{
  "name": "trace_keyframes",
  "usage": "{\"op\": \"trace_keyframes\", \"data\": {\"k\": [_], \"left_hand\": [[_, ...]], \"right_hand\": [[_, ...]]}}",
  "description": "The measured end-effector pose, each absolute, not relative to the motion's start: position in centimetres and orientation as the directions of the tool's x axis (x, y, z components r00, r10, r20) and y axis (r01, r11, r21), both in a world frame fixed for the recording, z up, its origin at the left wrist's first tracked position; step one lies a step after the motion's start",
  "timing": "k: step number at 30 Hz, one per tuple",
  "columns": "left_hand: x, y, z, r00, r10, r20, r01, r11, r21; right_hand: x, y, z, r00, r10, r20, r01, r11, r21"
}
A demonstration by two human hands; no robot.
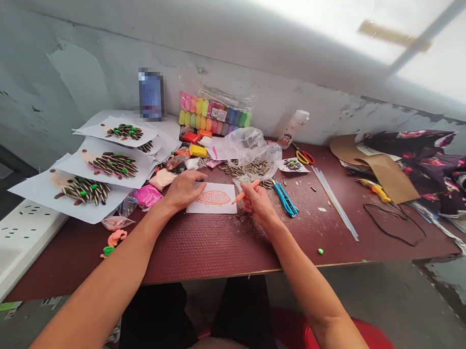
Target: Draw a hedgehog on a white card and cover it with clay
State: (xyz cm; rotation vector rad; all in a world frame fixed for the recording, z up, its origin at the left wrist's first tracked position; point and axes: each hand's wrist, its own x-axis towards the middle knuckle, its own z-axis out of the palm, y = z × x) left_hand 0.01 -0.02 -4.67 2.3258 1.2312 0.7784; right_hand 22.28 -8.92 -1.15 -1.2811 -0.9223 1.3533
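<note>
A small white card (212, 208) with an orange drawing of a dotted oval body and short legs lies on the dark red table. My left hand (185, 189) rests on the card's upper left edge, its fingers spread and holding nothing. In my right hand (256, 199) is an orange marker (242, 195), gripped between the fingers, its tip at the right end of the drawing. Behind the card, striped seeds (256, 167) lie around and under a clear plastic bag (247, 143). A teal box cutter (285, 198) lies right of my right hand.
Seed hedgehog pictures (114, 163) are stacked at the left. Along the wall stand a phone (151, 95), a bag of coloured clay (215, 111) and a white bottle (293, 128). Scissors (304, 154), clear sticks (335, 204) and a yellow glue gun (375, 190) are to the right.
</note>
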Motion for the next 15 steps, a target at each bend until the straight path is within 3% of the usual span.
{"op": "trace_keyframes", "data": {"k": [10,15], "left_hand": [[-0.5,0.8,-5.5,0.435,0.839,0.326,0.658,-0.543,0.521],[-0.5,1.0,-5.9,0.436,0.833,0.342,0.648,-0.554,0.523]], "right_hand": [[23.0,-8.6,-1.2,-0.035,0.955,-0.295,-0.017,-0.295,-0.955],[23.4,-8.0,-1.4,0.024,0.948,-0.317,0.031,-0.318,-0.948]]}}
